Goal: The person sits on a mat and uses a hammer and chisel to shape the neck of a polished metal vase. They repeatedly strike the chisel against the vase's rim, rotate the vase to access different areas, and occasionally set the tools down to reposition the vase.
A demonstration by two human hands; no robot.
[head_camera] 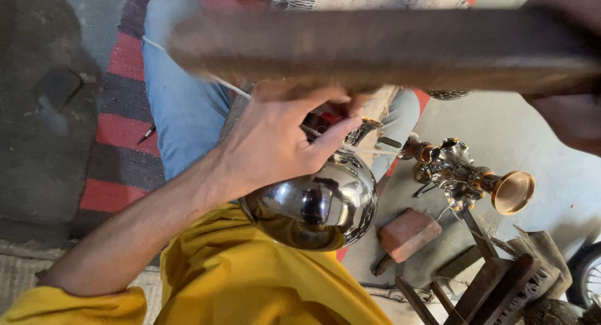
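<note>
My left hand (275,143) rests over the top of a shiny round metal vessel (313,209) and grips it near its neck, holding it against my lap. A long dark wooden bar (375,49), blurred by motion, stretches across the upper part of the view above that hand. My right hand (566,115), blurred and dark at the right edge, is closed on the bar's right end. The vessel's mouth is hidden behind my left fingers.
My blue trouser leg (181,106) and yellow shirt (250,281) lie beneath the vessel. A striped red rug (119,131) is at left. On the grey floor at right lie an ornate brass horn-shaped piece (466,175), a brick (409,234), wooden tools (494,287) and a tyre (588,275).
</note>
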